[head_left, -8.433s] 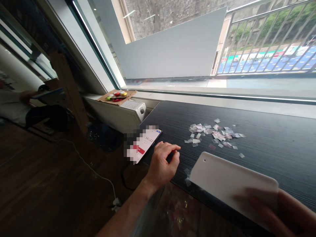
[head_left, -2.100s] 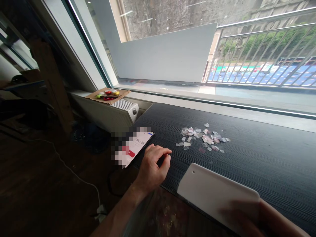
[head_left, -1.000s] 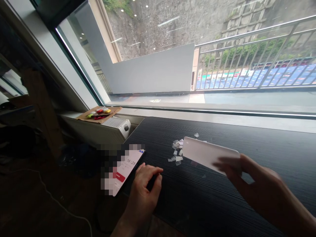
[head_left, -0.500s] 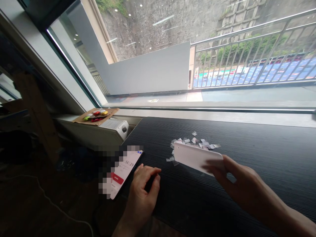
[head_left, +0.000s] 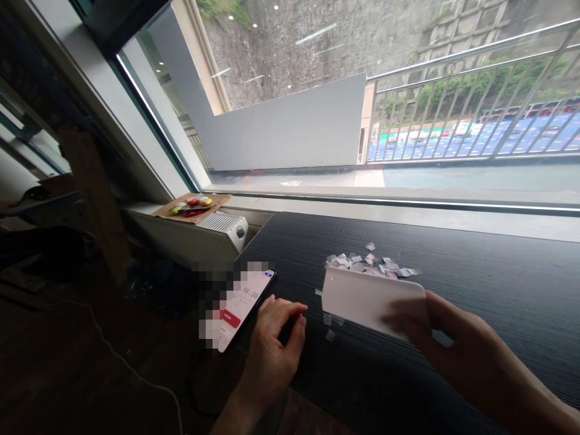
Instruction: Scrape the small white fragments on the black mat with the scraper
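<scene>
Pile of clear pieces (head_left: 357,264) just beyond the white plate (head_left: 367,299)

My right hand (head_left: 453,335) is clamped on the plate's right end. Its long axis runs sideways, like the pile's (whether they touch, I cannot tell). My left hand (head_left: 274,338), loosely curled with nothing visible inside, rests farther from the pile, beside the phone (head_left: 244,314) on the tabletop (head_left: 493,272).
</scene>
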The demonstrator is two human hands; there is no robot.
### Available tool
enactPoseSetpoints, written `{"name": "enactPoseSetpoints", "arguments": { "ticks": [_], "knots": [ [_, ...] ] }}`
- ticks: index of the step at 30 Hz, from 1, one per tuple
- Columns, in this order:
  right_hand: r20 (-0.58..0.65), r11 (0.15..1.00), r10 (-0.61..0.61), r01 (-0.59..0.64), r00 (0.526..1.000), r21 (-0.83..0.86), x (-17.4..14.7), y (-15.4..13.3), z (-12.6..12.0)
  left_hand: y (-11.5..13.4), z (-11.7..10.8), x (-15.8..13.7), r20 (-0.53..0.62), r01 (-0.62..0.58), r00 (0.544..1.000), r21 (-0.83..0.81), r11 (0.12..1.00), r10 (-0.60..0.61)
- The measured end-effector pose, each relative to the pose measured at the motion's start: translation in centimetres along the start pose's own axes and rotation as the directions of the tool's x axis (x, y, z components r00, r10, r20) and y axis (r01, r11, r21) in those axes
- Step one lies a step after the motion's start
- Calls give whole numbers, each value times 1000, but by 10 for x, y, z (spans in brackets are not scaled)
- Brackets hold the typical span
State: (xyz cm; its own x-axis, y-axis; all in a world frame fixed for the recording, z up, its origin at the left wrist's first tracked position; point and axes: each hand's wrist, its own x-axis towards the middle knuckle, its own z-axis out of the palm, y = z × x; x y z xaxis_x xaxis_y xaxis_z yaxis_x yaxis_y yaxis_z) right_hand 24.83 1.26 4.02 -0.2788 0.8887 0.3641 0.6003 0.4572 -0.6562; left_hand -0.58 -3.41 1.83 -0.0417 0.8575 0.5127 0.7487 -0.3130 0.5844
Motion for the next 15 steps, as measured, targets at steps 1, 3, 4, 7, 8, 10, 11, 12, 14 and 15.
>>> {"name": "enactPoseSetpoints", "arguments": {
  "ticks": [1, 3, 4, 7, 8, 10, 11, 12, 14, 15],
  "knots": [
    [-20, 1000, 0, 0, 1000, 10, 0, 0, 0, 0, 0, 0, 3, 6, 1000, -1, 1000, -6],
    [-48, 999, -11, 13, 999, 34, 2, 0, 3, 1, 0, -1, 8, 11, 1000, -1, 1000, -11],
    [-45, 999, -16, 18, 999, 45, 4, 0, 4, 1, 0, -1, 7, 12, 1000, -2, 1000, -12],
    [14, 997, -18, 17, 1000, 69, 7, -3, 9, 1, 0, -1, 2, 13, 1000, -6, 1000, -12],
    [49, 997, -17, 13, 999, 77, 7, -4, 10, 1, 0, 0, 2, 13, 1000, -7, 1000, -13],
    [120, 996, -13, 2, 993, 90, 5, -7, 10, 1, 0, 0, 4, 17, 1000, -8, 1000, -17],
    [145, 996, -5, -9, 989, 92, 4, -7, 9, 1, 0, 0, 5, 19, 1000, -8, 1000, -19],
    [160, 996, 7, -22, 987, 89, 2, -7, 6, 1, 0, 0, 5, 20, 1000, -8, 1000, -20],
    [140, 996, 47, -57, 989, 65, 0, -4, 0, 1, 0, 0, 6, 19, 1000, -8, 1000, -19],
    [114, 996, 71, -77, 991, 51, 0, -1, -3, 1, 0, 1, 5, 17, 1000, -8, 1000, -17]
  ]
}}
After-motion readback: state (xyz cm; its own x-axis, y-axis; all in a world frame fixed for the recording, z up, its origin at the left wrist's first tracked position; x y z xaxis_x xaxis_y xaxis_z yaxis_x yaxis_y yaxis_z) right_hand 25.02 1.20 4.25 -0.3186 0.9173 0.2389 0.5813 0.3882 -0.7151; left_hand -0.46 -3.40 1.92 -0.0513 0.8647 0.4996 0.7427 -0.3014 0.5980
